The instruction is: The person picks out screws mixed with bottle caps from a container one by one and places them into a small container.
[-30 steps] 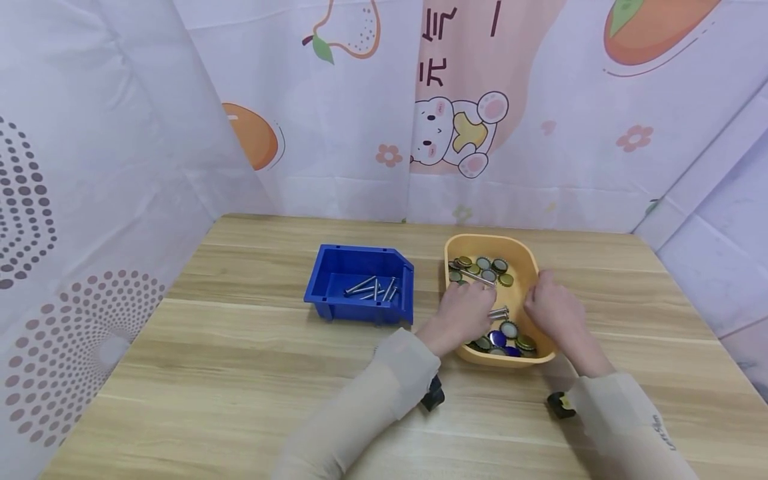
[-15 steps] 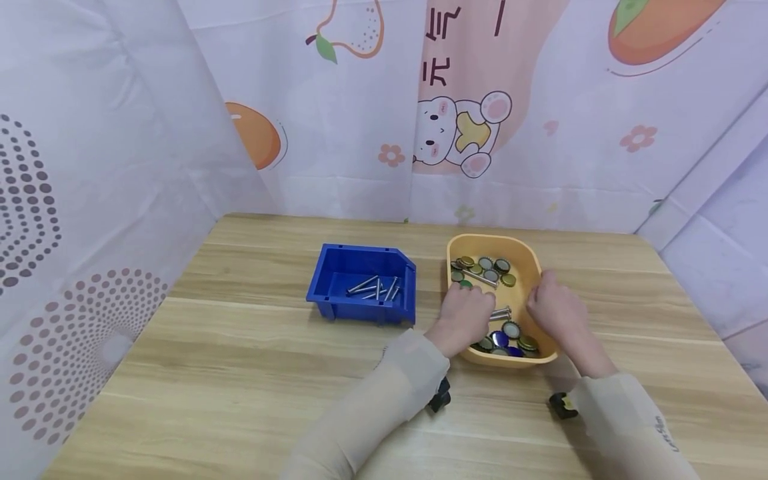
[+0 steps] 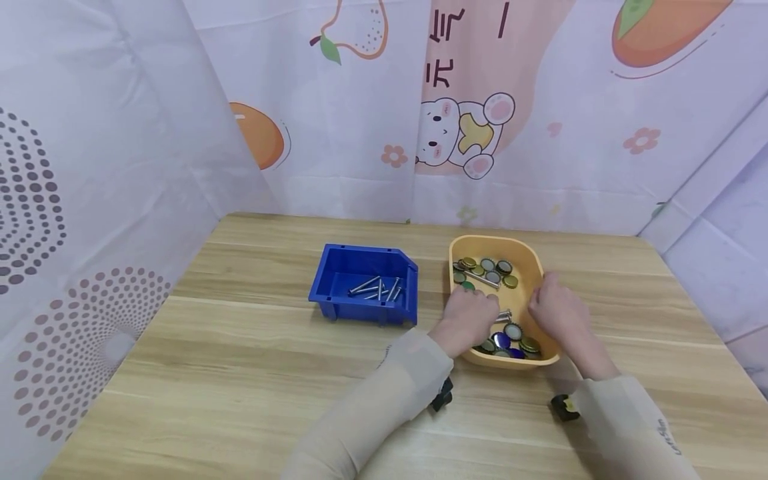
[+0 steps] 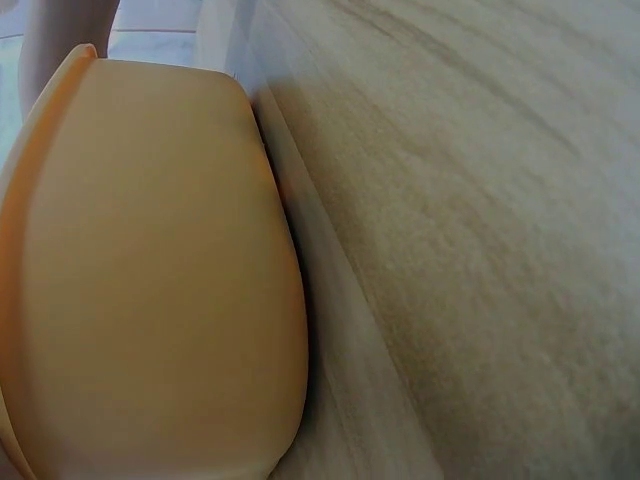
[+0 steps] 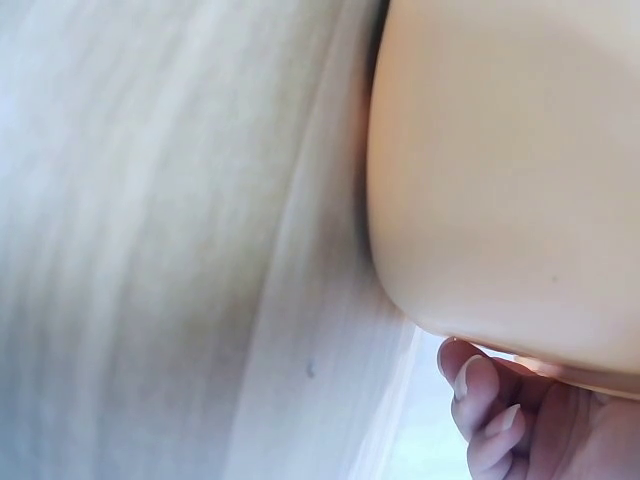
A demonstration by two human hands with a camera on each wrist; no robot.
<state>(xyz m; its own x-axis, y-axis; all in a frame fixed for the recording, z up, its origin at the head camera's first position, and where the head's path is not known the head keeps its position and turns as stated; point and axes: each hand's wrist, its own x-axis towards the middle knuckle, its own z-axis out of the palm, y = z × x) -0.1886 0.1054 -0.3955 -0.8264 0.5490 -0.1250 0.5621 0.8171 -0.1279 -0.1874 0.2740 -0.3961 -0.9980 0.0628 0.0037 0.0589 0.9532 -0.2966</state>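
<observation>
An orange-yellow tub (image 3: pixel 525 267) stands on the table with metal bottle caps (image 3: pixel 510 282) and a few long bolts (image 3: pixel 482 278) lying inside. My left hand (image 3: pixel 469 319), fingers curled, grips its left rim and covers part of the contents. On the opposite side my right hand (image 3: pixel 558 309) holds the right rim; its curled fingertips (image 5: pixel 478 378) show close against the tub's outside in the right wrist view. The tub's smooth outer wall (image 4: pixel 150 270) fills much of the left wrist view, with my right forearm (image 4: pixel 65 45) beyond it.
A blue parts bin (image 3: pixel 351 311) with several bolts (image 3: pixel 377 288) in it stands left of the tub. Behind the wooden table (image 3: pixel 240 373) hangs a printed curtain (image 3: pixel 348 133). Black wrist mounts (image 3: pixel 443 395) sit under my sleeves.
My left hand has shifted slightly left along the tub, and a green cap beside it now shows. The head view has drifted a little; tub and blue bin keep their places.
</observation>
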